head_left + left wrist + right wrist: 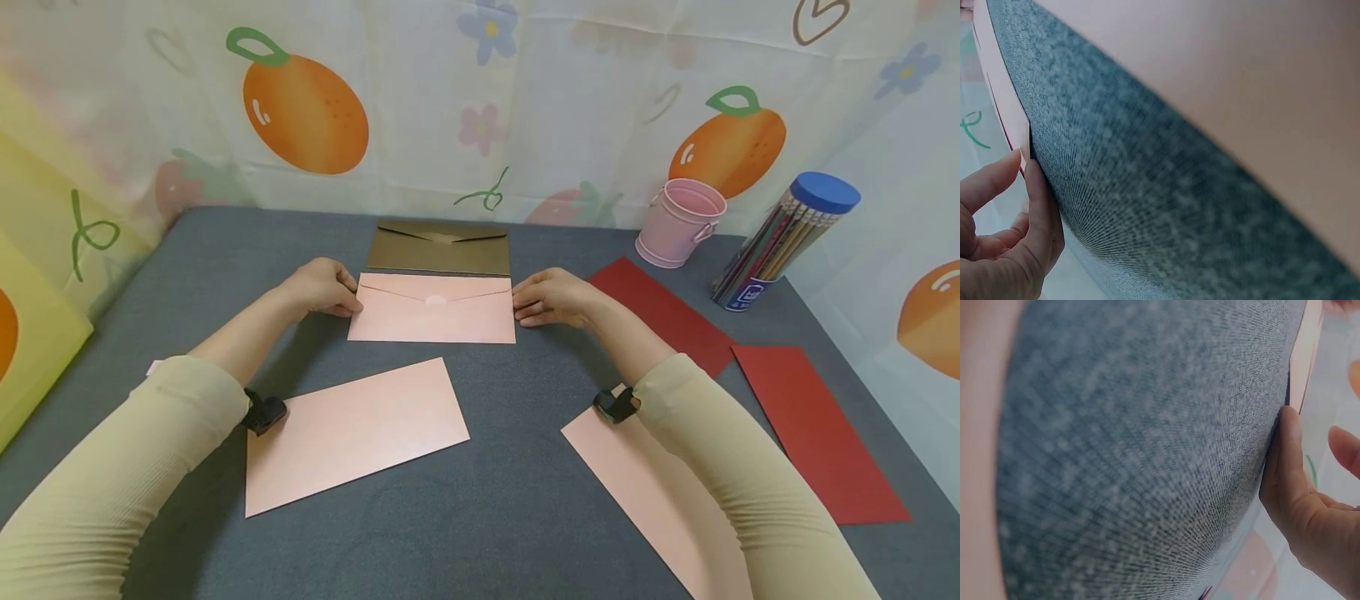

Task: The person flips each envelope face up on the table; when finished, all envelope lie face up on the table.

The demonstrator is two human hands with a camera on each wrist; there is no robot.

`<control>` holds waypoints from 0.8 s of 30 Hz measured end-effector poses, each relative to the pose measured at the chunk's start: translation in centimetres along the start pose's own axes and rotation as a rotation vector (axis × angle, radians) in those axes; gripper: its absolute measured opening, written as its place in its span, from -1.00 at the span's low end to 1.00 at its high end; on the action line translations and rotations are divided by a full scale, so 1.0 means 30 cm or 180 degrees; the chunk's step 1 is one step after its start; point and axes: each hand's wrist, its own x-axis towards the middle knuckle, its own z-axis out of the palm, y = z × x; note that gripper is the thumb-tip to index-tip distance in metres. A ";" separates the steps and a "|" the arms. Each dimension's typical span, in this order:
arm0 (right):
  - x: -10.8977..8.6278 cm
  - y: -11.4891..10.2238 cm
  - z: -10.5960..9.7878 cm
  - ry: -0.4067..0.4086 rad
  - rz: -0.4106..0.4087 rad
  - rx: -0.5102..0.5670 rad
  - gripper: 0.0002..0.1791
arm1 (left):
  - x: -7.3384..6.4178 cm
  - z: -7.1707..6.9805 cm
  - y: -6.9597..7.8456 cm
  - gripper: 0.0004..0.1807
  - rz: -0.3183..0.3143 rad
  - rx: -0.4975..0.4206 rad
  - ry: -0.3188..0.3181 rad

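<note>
A pink envelope (pixel 435 323), its pointed flap face up with a pale round spot at the tip, lies in the middle of the table in the head view. My left hand (pixel 322 286) pinches its left edge between thumb and fingers, as the left wrist view also shows. At the right edge, the fingertips of my right hand (pixel 553 298) touch the envelope; the right wrist view shows that thumb (pixel 1342 447) standing apart from it. Directly behind lies a gold-brown envelope (pixel 442 257), flap side up, its near edge right at the pink one's far edge.
Nearer me lie a pink rectangle (pixel 360 437) at left and another pink rectangle (pixel 645 492), partly under my right sleeve. Two red rectangles (pixel 660 312) lie at right. A pink bucket (pixel 678 225) and a blue-lidded tube of pencils (pixel 783 242) stand at the back right.
</note>
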 end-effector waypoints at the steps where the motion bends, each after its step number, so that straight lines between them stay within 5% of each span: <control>1: 0.000 0.002 0.000 -0.0002 0.0006 -0.0006 -0.53 | -0.001 0.001 0.000 -0.50 -0.0001 0.0023 0.0000; 16: -0.010 0.008 0.008 0.0067 -0.0106 -0.0108 -0.49 | 0.008 0.012 0.005 -0.56 0.0012 0.0501 0.0117; 24: -0.039 -0.015 0.029 0.0206 -0.0318 -0.0188 -0.50 | -0.022 0.030 0.057 -0.60 0.0413 0.0828 0.0315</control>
